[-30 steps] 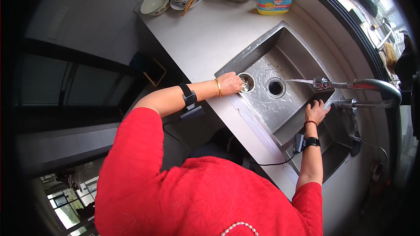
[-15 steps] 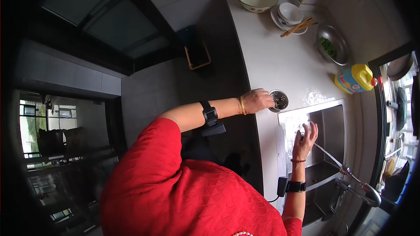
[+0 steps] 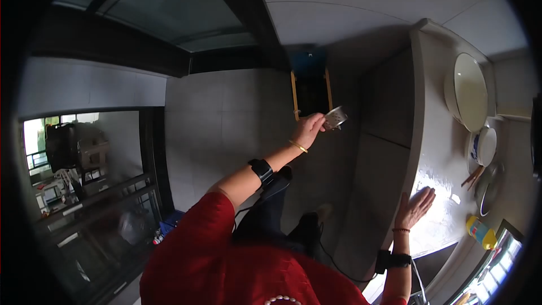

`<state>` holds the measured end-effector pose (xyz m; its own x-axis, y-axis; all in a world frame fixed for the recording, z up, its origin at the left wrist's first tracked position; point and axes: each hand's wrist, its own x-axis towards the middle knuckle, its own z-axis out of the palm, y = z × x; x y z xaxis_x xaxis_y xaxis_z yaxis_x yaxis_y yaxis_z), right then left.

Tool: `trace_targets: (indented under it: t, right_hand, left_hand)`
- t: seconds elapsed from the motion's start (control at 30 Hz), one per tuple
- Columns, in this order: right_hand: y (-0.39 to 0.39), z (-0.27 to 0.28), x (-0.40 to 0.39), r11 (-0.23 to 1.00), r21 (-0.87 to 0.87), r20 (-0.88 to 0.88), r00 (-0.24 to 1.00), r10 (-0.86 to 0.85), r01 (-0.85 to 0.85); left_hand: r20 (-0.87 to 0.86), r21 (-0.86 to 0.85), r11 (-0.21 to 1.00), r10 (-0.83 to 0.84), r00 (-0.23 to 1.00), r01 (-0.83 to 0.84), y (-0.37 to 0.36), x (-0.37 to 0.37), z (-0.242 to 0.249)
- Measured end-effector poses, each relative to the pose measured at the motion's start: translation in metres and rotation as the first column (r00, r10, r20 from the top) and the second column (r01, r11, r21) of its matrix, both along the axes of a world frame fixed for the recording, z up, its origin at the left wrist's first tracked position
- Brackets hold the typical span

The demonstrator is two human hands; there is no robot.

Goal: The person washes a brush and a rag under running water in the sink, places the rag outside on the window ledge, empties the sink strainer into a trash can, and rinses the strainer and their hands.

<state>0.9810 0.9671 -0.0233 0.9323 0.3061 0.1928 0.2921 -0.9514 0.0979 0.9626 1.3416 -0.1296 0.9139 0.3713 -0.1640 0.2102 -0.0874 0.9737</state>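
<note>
My left hand (image 3: 309,128) is closed on the rim of a metal sink strainer (image 3: 336,118), holding it tilted over the floor close to a dark bin (image 3: 294,95) with a yellow-orange rim. Small holes show in the strainer's side; its inside is hidden. My right hand (image 3: 415,209) has its fingers stretched out over the wet, shining worktop (image 3: 437,192) and holds nothing. The sink (image 3: 437,265) lies just beyond that wrist, partly cut off by bright glare.
Along the worktop stand a large enamel basin (image 3: 470,93), a white bowl (image 3: 484,146), chopsticks (image 3: 473,177), a metal bowl (image 3: 489,187) and a yellow detergent bottle (image 3: 481,232). Dark cabinet fronts (image 3: 384,118) drop from the worktop's edge. A cable (image 3: 344,271) hangs near my legs.
The view has swung left, away from the sink. My left hand has carried the strainer from the worktop beside the sink to near the bin. My right hand has left the sink for the worktop.
</note>
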Motion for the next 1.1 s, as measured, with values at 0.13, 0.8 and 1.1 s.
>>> trace_targets:
  t: [0.13, 0.8, 1.1]
  right_hand:
    - [0.002, 0.005, 0.001, 0.998, -0.028, -0.092, 0.994, -0.065, 0.063]
    - [0.014, 0.003, 0.007, 0.988, -0.110, -0.153, 0.980, -0.126, 0.109]
    - [0.005, 0.003, 0.004, 0.985, -0.121, -0.124, 0.983, -0.135, 0.121]
  left_hand:
    - [-0.163, -0.361, 0.902, 0.191, 0.968, -0.238, 0.033, 0.020, -0.107]
    - [-0.574, -0.390, 0.744, 0.264, 0.775, -0.543, 0.081, 0.060, -0.271]
    - [-0.618, -0.122, 0.930, 0.202, 0.760, -0.347, 0.098, 0.055, -0.252]
